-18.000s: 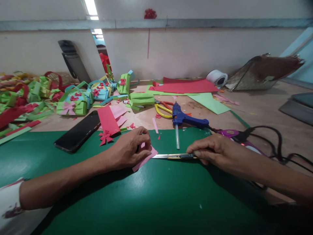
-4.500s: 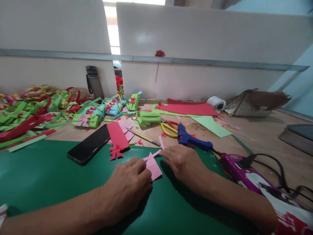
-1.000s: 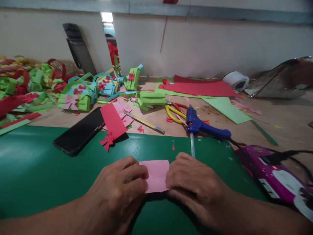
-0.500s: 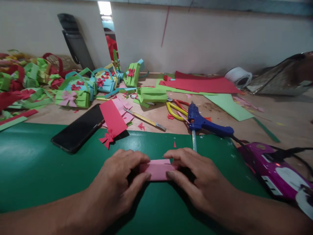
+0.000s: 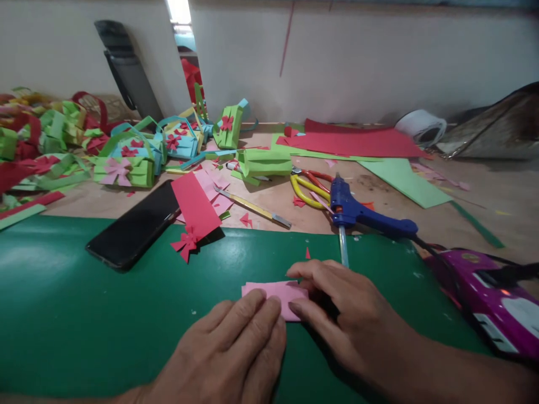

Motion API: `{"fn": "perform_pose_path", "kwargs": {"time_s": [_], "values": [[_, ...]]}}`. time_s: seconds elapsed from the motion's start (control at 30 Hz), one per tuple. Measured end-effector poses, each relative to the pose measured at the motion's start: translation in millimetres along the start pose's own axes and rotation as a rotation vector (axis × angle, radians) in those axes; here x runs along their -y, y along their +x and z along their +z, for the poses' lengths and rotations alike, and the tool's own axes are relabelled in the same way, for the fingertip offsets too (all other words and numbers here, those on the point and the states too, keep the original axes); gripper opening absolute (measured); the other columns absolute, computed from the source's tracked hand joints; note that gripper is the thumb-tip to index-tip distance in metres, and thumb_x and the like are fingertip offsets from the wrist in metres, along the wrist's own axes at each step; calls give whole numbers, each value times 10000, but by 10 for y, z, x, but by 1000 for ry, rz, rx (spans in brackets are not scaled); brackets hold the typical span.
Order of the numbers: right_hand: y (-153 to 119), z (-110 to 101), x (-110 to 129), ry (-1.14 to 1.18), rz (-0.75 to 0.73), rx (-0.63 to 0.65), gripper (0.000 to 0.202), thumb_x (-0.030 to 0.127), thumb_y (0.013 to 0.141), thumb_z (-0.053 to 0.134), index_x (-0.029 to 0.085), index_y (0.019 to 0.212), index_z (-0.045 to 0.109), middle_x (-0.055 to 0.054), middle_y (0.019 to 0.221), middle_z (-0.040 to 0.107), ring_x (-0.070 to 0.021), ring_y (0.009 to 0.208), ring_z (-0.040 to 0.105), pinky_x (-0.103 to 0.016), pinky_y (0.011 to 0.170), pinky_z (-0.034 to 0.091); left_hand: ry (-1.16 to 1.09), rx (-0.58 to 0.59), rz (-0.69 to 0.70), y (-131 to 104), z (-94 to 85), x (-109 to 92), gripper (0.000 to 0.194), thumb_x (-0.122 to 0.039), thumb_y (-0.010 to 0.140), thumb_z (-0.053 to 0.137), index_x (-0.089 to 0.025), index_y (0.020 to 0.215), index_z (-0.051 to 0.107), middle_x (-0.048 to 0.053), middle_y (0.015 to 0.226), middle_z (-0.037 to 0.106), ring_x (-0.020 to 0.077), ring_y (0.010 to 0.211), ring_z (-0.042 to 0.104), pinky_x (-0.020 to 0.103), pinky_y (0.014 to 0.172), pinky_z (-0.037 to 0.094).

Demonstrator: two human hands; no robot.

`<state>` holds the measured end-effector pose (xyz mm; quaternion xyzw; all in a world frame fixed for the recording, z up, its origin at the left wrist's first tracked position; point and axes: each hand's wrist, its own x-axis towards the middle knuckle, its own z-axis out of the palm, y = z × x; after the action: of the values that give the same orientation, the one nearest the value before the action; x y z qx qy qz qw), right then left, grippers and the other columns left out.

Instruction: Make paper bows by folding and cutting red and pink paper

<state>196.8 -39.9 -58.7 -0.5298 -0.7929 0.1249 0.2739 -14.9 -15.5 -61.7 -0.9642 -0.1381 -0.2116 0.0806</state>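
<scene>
A small folded piece of pink paper (image 5: 275, 290) lies on the green mat (image 5: 126, 314) in front of me. My left hand (image 5: 236, 342) rests flat over its left and middle part, fingers stretched out and pressing it down. At the right end, my right hand (image 5: 341, 308) grips the paper, thumb on top at the near edge and index finger by the far edge. The other right fingertips are hidden. Beyond my right hand, a blue glue gun (image 5: 347, 207) lies with its clear glue stick (image 5: 343, 244) over the mat's far edge.
Behind the mat are a black phone (image 5: 135, 227), a red paper strip (image 5: 197, 205), a yellow-handled cutter (image 5: 252, 207), pliers (image 5: 309, 193) and a green paper box (image 5: 265, 163). Little paper bags (image 5: 122, 168) pile up at left. A purple power strip (image 5: 484, 297) with cables stands at right.
My left hand has let go of the paper's left end and now lies flat on top of it. The right hand keeps its grip. The view has shifted slightly.
</scene>
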Motion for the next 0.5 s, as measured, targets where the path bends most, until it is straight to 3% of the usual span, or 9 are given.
{"fn": "perform_pose_path", "kwargs": {"time_s": [0.1,0.3,0.5], "values": [[12,3,-17,34,0,-11,199,117,847,527,222,1015,508,-25,817,644,-192,712,593,-316,634,444,32,34,-57,-26,26,-65,260,-149,892,466,-136,1104,616,83,1160,664,241,1057,606,303,797,521],[67,-3,-12,161,-28,-7,164,83,867,522,223,950,512,10,778,634,-147,693,599,-276,656,441,67,42,-63,-75,112,-114,255,-144,895,462,-140,1096,618,70,1172,659,253,1085,599,318,826,517],[56,2,2,110,-32,-2,189,64,858,510,205,984,515,-4,804,634,-155,714,588,-295,671,432,79,51,-115,-118,50,-134,250,-187,904,462,-214,1111,601,36,1162,659,209,1032,619,267,810,527]]}}
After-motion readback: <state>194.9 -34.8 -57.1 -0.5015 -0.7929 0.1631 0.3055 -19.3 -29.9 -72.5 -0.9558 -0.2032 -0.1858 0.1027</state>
